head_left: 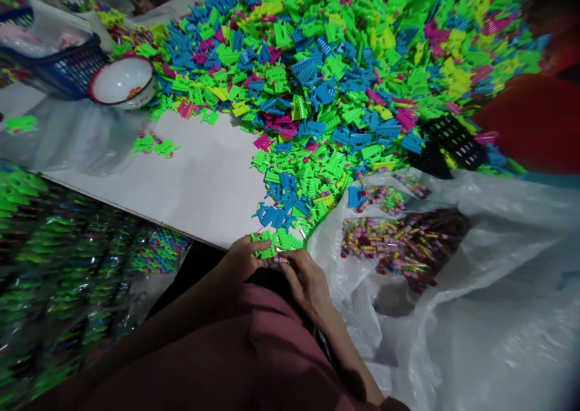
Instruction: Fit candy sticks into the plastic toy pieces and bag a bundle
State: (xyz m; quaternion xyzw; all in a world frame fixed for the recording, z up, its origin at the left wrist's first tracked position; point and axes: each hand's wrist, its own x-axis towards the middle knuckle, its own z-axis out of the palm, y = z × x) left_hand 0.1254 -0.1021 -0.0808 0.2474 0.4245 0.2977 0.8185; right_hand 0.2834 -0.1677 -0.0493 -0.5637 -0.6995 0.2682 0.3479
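Note:
At the table's front edge, my left hand (244, 258) is closed on a bright green plastic piece (264, 246). My right hand (308, 278) is close beside it, its fingers pinched on a small pink striped stick (281, 259). The two hands nearly meet. Another green piece (289, 240) lies just beyond my right fingers. Behind it are blue pieces (276, 216) at the lower tip of a large pile of green, blue, pink and yellow plastic pieces (312, 72).
A plastic bag (498, 236) on the right holds many small striped sticks (403, 242). On the left are a red-rimmed white bowl (122, 80), a blue basket (77, 66) and the white table (194, 175). Packed bags (67, 284) lie lower left; a black perforated piece (453, 142) rests right.

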